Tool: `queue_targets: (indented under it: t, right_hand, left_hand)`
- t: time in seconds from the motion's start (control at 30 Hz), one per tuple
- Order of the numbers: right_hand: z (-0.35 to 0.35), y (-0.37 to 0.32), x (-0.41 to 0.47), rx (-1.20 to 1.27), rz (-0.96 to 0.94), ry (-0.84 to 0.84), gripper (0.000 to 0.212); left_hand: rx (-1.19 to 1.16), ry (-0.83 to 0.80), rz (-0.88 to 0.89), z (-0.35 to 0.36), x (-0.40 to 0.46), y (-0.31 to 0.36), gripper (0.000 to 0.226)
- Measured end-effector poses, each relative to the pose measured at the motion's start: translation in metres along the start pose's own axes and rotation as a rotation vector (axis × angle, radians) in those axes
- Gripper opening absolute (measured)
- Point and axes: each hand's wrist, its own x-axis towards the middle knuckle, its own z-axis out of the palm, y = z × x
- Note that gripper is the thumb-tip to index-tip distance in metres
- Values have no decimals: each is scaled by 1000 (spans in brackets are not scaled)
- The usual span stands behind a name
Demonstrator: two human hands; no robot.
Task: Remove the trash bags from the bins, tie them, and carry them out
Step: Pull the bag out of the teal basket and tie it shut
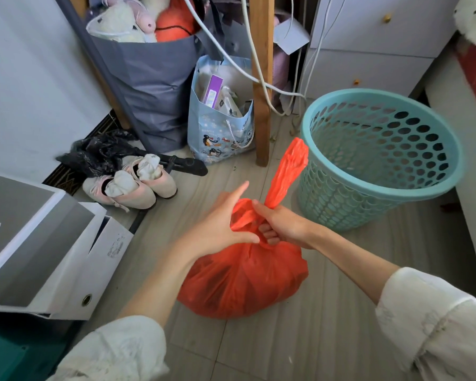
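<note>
A full red trash bag (242, 281) sits on the tiled floor in the middle of the view. My right hand (279, 225) is shut around one twisted handle of the bag, and that handle's end sticks up toward the bin. My left hand (220, 224) pinches the other handle at the bag's neck, index finger pointing out. Both handles cross between my hands. The teal perforated bin (379, 158) stands just beyond on the right, with no bag in it.
A pair of pink shoes (132, 185) and a crumpled black bag (99, 152) lie at the left. White boxes (52, 257) stand at the near left. A penguin-print gift bag (220, 116), a grey storage bag (149, 78), a wooden post (261, 78) and white drawers (368, 42) are behind.
</note>
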Motion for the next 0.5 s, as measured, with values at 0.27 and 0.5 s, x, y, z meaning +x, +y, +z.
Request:
queue_targets:
  t: [0.27,0.5]
  right_hand:
    - [-21,6,-3,-298,-195,94,45]
    - [-33,12,3,-352,-197,34,48]
  left_hand:
    - [165,267,86,-26,-9,2,30]
    - [-354,-31,60,-25,-18,16,45]
